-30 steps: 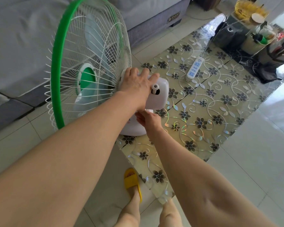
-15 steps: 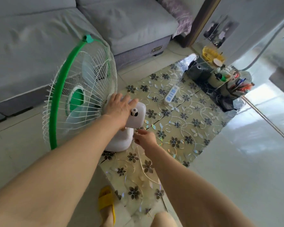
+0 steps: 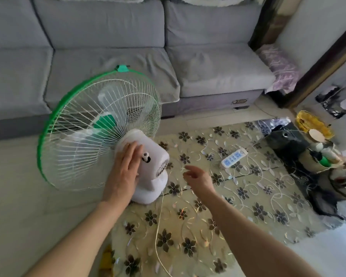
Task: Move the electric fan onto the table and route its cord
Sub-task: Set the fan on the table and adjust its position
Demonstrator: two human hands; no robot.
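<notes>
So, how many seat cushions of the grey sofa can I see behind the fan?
3: the left seat cushion, partly cut by the frame edge; the middle seat cushion right behind the fan; the right seat cushion. More may lie outside the view.

Green-rimmed white fan [image 3: 144, 162] upright at table [image 3: 268, 200] edge; thin cord [image 3: 158, 232] trailing across tabletop.

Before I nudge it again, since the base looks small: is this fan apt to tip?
Probably top-heavy: the fan carries a wide green-rimmed cage over a small round base. A push high up may tip it. The thin cord looks floppy and could snag.
</notes>
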